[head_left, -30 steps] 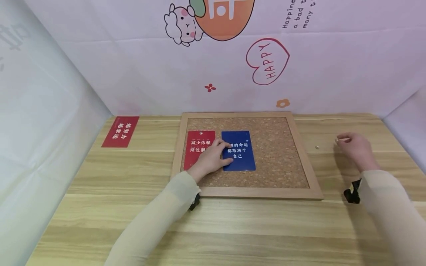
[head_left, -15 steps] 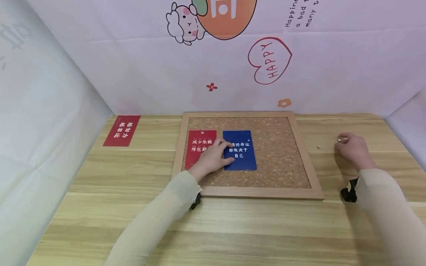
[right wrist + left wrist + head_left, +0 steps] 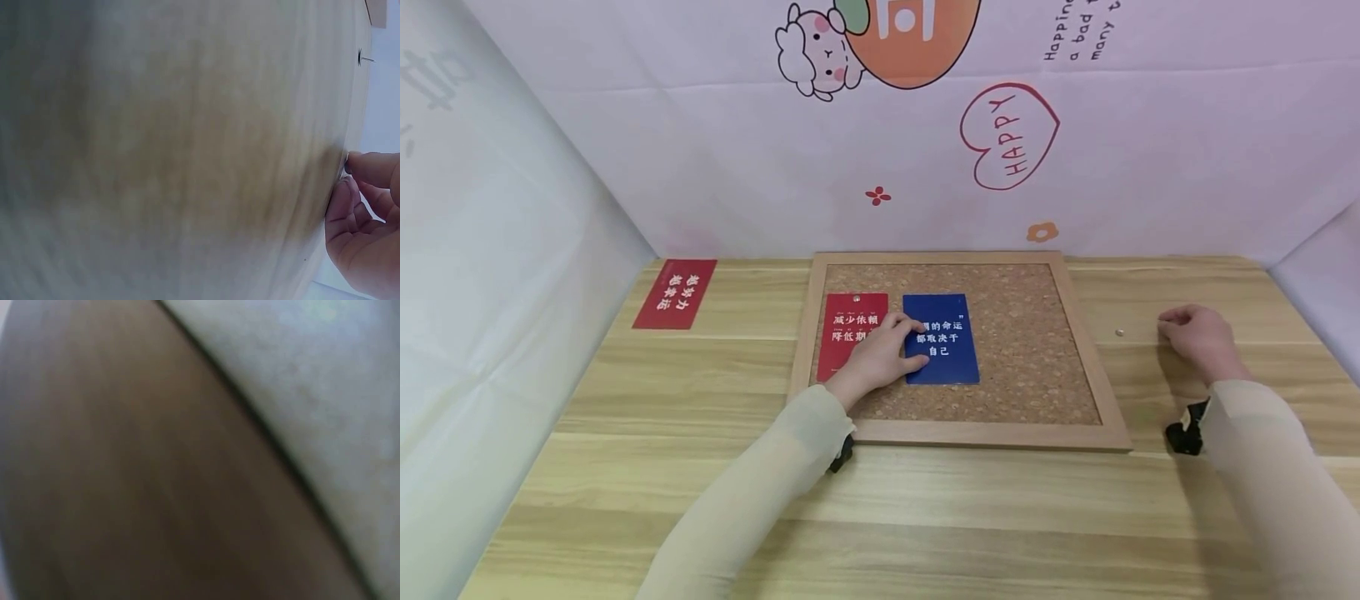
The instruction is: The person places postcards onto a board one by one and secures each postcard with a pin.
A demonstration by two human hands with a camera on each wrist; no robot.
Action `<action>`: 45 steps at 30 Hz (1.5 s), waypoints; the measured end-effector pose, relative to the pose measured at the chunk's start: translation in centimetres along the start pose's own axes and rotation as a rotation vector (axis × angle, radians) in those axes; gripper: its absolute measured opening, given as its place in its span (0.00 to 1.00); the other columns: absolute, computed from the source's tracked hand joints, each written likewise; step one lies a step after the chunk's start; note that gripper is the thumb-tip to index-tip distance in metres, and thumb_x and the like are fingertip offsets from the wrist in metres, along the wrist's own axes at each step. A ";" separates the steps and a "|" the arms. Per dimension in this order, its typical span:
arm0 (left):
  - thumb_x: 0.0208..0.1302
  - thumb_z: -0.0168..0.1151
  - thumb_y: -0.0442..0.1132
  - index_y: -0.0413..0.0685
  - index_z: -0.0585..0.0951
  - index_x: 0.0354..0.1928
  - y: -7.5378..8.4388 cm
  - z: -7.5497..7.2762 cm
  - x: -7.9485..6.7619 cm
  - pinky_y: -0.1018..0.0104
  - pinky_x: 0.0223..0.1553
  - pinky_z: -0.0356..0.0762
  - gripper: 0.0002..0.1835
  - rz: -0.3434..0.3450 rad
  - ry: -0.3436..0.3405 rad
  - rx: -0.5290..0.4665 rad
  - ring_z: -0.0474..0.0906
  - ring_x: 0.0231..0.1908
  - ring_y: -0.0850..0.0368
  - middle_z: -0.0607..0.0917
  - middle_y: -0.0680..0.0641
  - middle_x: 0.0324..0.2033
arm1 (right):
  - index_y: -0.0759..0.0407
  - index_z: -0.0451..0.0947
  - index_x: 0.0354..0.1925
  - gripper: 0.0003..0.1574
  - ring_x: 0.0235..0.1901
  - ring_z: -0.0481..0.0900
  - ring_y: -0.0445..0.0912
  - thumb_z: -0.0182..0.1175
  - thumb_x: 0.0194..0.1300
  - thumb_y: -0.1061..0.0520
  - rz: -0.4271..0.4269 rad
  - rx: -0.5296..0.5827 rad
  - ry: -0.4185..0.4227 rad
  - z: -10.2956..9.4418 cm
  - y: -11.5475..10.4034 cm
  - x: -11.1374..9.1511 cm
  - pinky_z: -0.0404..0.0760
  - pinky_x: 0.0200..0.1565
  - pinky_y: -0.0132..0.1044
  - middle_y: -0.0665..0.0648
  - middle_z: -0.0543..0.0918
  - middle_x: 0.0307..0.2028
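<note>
A blue card [image 3: 942, 350] with white writing lies on the framed corkboard [image 3: 1030, 358]. My left hand [image 3: 880, 354] rests over it, thumb and fingertips spread and touching its left part. Under that hand and wrist, a red card [image 3: 853, 310] is partly covered; a thumbtack [image 3: 857, 297] sits at its top. Right of the board, my right hand [image 3: 1201, 335] is low over the table, its thumb and finger pinching a small thumbtack [image 3: 347, 165], mostly hidden. Another thumbtack [image 3: 1120, 332] lies on the wood nearby, pin upward in the right wrist view.
A second red card [image 3: 675, 293] lies on the wooden table [image 3: 925, 517] at the far left. White printed cloth [image 3: 715, 167] stands behind the table. The left wrist view is blurred, with only brown and pale surfaces in it.
The right hand has turned slightly, and the shiny tack at its fingertips no longer shows in the head view. The left hand has stayed on the blue card.
</note>
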State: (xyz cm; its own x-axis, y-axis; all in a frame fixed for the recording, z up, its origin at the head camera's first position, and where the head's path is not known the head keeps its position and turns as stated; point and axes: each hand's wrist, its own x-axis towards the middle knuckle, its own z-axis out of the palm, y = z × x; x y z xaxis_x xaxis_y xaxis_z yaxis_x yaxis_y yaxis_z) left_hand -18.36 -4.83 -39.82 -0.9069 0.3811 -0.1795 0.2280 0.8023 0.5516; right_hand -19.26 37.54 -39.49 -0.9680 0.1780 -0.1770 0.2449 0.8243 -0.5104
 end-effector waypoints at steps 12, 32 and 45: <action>0.65 0.60 0.50 0.54 0.71 0.64 0.0 -0.1 0.0 0.53 0.52 0.77 0.26 0.003 -0.003 0.004 0.72 0.60 0.49 0.65 0.48 0.66 | 0.77 0.69 0.51 0.25 0.45 0.69 0.63 0.44 0.73 0.54 0.007 -0.013 -0.006 0.0 0.1 0.1 0.66 0.38 0.39 0.79 0.71 0.50; 0.65 0.60 0.50 0.54 0.70 0.64 -0.1 0.1 0.0 0.52 0.54 0.76 0.27 0.004 -0.006 0.003 0.72 0.60 0.49 0.64 0.48 0.67 | 0.72 0.59 0.66 0.36 0.30 0.73 0.21 0.46 0.73 0.47 0.020 0.376 -0.028 -0.7 -5.3 1.4 0.79 0.40 0.20 0.26 0.71 0.26; 0.65 0.60 0.50 0.54 0.71 0.63 -0.2 0.1 0.0 0.52 0.53 0.77 0.26 0.007 -0.003 -0.011 0.72 0.60 0.49 0.65 0.48 0.66 | 0.56 0.69 0.54 0.18 0.30 0.76 0.25 0.48 0.72 0.49 -0.064 0.548 0.008 0.9 -10.6 1.4 0.78 0.38 0.20 0.29 0.74 0.27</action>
State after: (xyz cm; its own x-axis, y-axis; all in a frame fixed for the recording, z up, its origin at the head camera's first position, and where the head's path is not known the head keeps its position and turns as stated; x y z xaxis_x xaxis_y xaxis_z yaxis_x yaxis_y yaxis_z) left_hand -18.38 -4.92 -39.98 -0.9044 0.3880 -0.1776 0.2304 0.7945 0.5619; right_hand -23.21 28.55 -35.09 -0.9817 0.1428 -0.1258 0.1763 0.4338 -0.8836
